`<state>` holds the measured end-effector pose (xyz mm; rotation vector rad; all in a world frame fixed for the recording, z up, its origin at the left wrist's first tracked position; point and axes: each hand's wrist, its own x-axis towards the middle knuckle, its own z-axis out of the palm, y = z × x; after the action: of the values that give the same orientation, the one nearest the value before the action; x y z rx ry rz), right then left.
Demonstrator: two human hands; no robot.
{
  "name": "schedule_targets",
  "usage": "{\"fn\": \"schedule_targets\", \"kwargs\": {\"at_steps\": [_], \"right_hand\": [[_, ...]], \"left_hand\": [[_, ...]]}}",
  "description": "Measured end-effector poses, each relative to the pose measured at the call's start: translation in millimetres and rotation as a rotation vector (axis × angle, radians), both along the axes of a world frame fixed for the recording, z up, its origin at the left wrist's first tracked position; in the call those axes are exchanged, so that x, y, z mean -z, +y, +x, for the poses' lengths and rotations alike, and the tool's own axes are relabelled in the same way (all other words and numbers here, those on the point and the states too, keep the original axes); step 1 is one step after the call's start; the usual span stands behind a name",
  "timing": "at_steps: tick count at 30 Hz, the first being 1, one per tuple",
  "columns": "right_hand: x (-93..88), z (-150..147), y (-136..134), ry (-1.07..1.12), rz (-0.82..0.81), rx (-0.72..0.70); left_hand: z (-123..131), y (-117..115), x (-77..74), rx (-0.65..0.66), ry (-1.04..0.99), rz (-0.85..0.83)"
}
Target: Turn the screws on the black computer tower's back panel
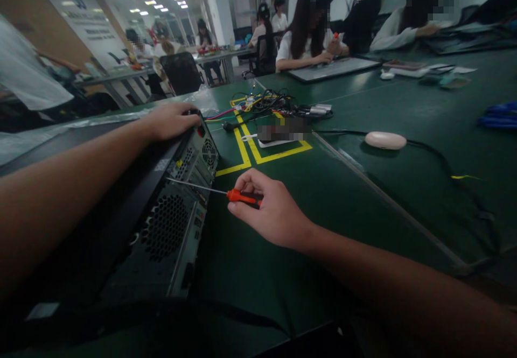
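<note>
A black desktop computer case (133, 169) stands on the green table at the left, its metal back panel turned to the right. My left hand (172, 121) rests on the far top edge of the case, fingers laid over the corner. In my right hand (270, 207) is a screwdriver (241, 196) with an orange and black handle, gripped between thumb and fingers. Its long thin shaft points left, and the tip meets the back panel near the upper edge, above the large honeycomb vent (166, 227). Whether a screw sits under the tip is too small to tell.
Beyond the case lies a tangle of cables (278, 100) near yellow tape (278, 156) on the green table (323, 202). A pale oval object (385, 141) sits on a black cord. Blue gloves or cloth (501, 117) lie far right. Several people work at tables behind.
</note>
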<state>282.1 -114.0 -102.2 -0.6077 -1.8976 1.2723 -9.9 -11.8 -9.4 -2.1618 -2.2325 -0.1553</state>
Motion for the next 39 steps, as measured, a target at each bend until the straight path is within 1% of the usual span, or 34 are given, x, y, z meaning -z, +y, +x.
{"fn": "schedule_targets", "kwargs": {"at_steps": [6, 8, 14, 19, 25, 28, 32, 39], "right_hand": [[-3.4, 3.1, -0.8, -0.007, 0.007, 0.002], [-4.2, 3.8, -1.1, -0.023, -0.017, -0.004], [-1.7, 3.8, -0.5, -0.027, -0.025, -0.025], [-0.9, 3.1, 0.3, -0.047, -0.033, -0.012], [-1.4, 2.3, 0.8, -0.046, -0.035, 0.009], [-2.9, 2.6, 1.4, -0.056, -0.018, 0.034], [-3.9, 2.9, 2.7, -0.057, 0.012, 0.051], [0.3, 2.2, 1.8, -0.038, -0.036, -0.019]], "left_hand": [[0.3, 0.0, -0.2, -0.002, -0.03, -0.012], [-0.3, 0.7, 1.0, -0.019, -0.034, -0.009], [0.0, 1.1, 2.0, -0.054, -0.009, -0.017], [-2.9, 2.0, 1.0, -0.033, -0.019, -0.035], [-2.5, 1.6, 2.0, -0.01, -0.032, -0.01], [-1.7, 1.7, 2.3, -0.027, -0.035, -0.016], [-3.6, 2.7, 2.5, -0.009, -0.026, -0.012], [1.9, -0.6, 0.6, -0.063, 0.004, -0.021]]}}
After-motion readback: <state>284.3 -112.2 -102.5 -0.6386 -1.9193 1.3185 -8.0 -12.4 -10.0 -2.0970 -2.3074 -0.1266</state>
